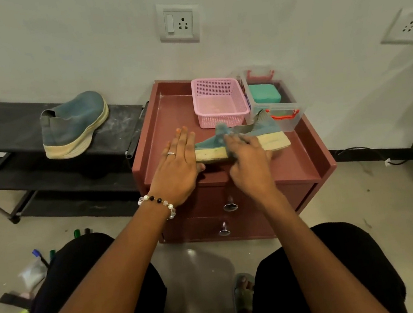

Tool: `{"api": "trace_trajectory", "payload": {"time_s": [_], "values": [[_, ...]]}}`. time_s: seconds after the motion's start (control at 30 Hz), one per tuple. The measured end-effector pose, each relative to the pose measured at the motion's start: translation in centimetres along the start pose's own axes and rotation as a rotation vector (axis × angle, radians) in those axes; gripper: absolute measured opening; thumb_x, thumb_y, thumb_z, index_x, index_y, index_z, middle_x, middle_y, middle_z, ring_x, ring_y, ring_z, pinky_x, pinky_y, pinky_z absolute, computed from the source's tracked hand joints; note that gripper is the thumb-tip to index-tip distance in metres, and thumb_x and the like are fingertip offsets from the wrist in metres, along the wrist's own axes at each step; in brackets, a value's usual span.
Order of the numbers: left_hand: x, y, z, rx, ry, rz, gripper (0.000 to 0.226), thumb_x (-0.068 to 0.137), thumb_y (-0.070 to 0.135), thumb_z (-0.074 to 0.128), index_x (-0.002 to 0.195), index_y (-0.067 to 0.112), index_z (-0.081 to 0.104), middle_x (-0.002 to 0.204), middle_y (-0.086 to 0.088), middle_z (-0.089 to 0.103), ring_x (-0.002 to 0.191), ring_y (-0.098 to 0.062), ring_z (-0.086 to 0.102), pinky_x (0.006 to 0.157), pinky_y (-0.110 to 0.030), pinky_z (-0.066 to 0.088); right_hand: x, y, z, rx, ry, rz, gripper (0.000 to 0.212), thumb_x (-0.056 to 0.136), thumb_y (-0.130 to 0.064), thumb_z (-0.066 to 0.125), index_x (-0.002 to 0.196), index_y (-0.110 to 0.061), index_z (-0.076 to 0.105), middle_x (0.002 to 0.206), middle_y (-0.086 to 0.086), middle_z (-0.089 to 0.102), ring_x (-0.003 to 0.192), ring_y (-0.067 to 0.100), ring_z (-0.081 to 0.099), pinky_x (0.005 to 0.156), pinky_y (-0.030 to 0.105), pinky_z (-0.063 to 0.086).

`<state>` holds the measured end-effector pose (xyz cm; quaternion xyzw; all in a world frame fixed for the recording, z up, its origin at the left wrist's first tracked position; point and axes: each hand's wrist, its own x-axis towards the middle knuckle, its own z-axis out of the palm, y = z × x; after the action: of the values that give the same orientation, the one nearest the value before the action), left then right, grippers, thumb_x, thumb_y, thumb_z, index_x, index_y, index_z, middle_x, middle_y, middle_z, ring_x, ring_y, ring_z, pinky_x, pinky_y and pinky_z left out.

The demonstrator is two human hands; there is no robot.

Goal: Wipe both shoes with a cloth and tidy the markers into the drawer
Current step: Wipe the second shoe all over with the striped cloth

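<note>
Head view: two blue shoes. One shoe [240, 139] lies on the maroon drawer unit [233, 179], toe under the flat, straight-fingered left hand [178, 164]; the right hand [248, 159] presses a blue cloth [223, 130] on it, grip unclear. Behind stand one pink basket [220, 100] and one clear box [270, 98]. The second shoe [74, 125] sits on the black rack [8, 127]. Several markers [38, 255] lie on the floor.

A pink basket [220, 100] is set beside a clear storage box [271, 98]; a wall socket [178, 23] is mounted above.
</note>
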<state>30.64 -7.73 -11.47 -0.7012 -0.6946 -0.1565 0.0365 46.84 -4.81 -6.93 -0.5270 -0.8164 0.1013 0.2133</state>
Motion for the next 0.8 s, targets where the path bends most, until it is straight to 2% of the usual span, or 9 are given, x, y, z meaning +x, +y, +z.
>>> {"api": "trace_trajectory", "payload": {"time_s": [0.1,0.2,0.3,0.4,0.47,0.53,0.63,0.7,0.8], "values": [[0.0,-0.1,0.3,0.007,0.013,-0.014,0.065,0.096,0.028,0.024,0.149,-0.004,0.002,0.157,-0.021,-0.002,0.147,-0.03,0.0,0.119,-0.046,0.013,-1.3,-2.4,1.3,0.23,-0.028,-0.177,0.068,0.074,0.009,0.046,0.137,-0.018,0.05,0.143,0.002,0.046,0.135,0.021,0.035,0.102,0.047,0.033],[-0.1,-0.1,0.4,-0.016,0.03,-0.025,0.068,0.093,0.032,0.016,0.148,-0.006,0.003,0.157,-0.022,0.002,0.147,-0.03,0.003,0.119,-0.044,0.015,-0.4,-1.2,1.3,0.18,-0.048,-0.256,0.069,0.07,0.003,0.042,0.133,-0.022,0.055,0.139,-0.002,0.052,0.132,0.019,0.041,0.101,0.05,0.036],[0.2,0.1,0.1,-0.051,0.032,-0.045,0.074,0.098,0.037,0.038,0.15,-0.001,0.002,0.158,-0.018,0.004,0.147,-0.026,0.003,0.12,-0.04,0.01,0.6,1.4,-0.3,-0.073,-0.084,-0.122,0.075,0.075,0.007,0.049,0.138,-0.033,0.046,0.146,-0.012,0.042,0.138,0.011,0.03,0.103,0.043,0.027],[0.2,0.4,0.1,-0.03,0.033,-0.045,0.075,0.097,0.036,0.043,0.15,0.0,0.004,0.158,-0.018,0.005,0.147,-0.027,0.004,0.12,-0.04,0.01,0.6,1.6,-1.5,-0.176,-0.037,-0.023,0.07,0.079,0.004,0.052,0.14,-0.03,0.043,0.148,-0.01,0.04,0.141,0.011,0.023,0.101,0.044,0.023],[0.2,0.6,0.1,-0.027,0.031,-0.057,0.075,0.097,0.035,0.044,0.15,-0.001,0.005,0.158,-0.019,0.005,0.147,-0.028,0.005,0.12,-0.04,0.01,0.2,0.5,-1.1,-0.121,-0.024,-0.03,0.067,0.079,0.005,0.051,0.138,-0.027,0.047,0.148,-0.007,0.04,0.141,0.011,0.023,0.101,0.041,0.024],[0.3,0.7,0.0,-0.044,0.027,-0.069,0.073,0.098,0.033,0.042,0.149,-0.001,0.004,0.158,-0.019,0.004,0.147,-0.028,0.004,0.12,-0.041,0.01,-0.1,-0.3,-0.1,0.075,-0.02,-0.081,0.065,0.075,0.008,0.049,0.13,-0.024,0.057,0.143,-0.002,0.045,0.136,0.015,0.033,0.103,0.041,0.028],[0.2,0.5,0.1,-0.032,0.014,-0.058,0.067,0.098,0.027,0.035,0.149,-0.003,0.002,0.158,-0.019,0.001,0.147,-0.028,0.002,0.119,-0.043,0.013,-0.1,-0.3,0.9,0.291,-0.044,-0.203,0.062,0.069,0.005,0.044,0.119,-0.022,0.066,0.134,0.003,0.054,0.126,0.02,0.048,0.101,0.054,0.036],[0.4,0.3,0.0,-0.036,0.017,-0.055,0.069,0.098,0.03,0.035,0.149,-0.002,0.003,0.158,-0.019,0.004,0.147,-0.027,0.004,0.119,-0.043,0.014,0.2,0.3,0.5,0.249,-0.054,-0.208,0.061,0.07,0.002,0.044,0.119,-0.026,0.067,0.132,0.001,0.056,0.126,0.019,0.049,0.101,0.052,0.036],[0.7,0.3,-0.3,-0.06,0.025,-0.066,0.072,0.098,0.033,0.043,0.149,-0.001,0.006,0.157,-0.019,0.009,0.147,-0.027,0.008,0.12,-0.04,0.012,0.9,1.9,-1.1,0.048,-0.043,-0.073,0.06,0.08,0.003,0.05,0.124,-0.035,0.061,0.138,-0.004,0.051,0.13,0.016,0.041,0.1,0.039,0.028]]}}
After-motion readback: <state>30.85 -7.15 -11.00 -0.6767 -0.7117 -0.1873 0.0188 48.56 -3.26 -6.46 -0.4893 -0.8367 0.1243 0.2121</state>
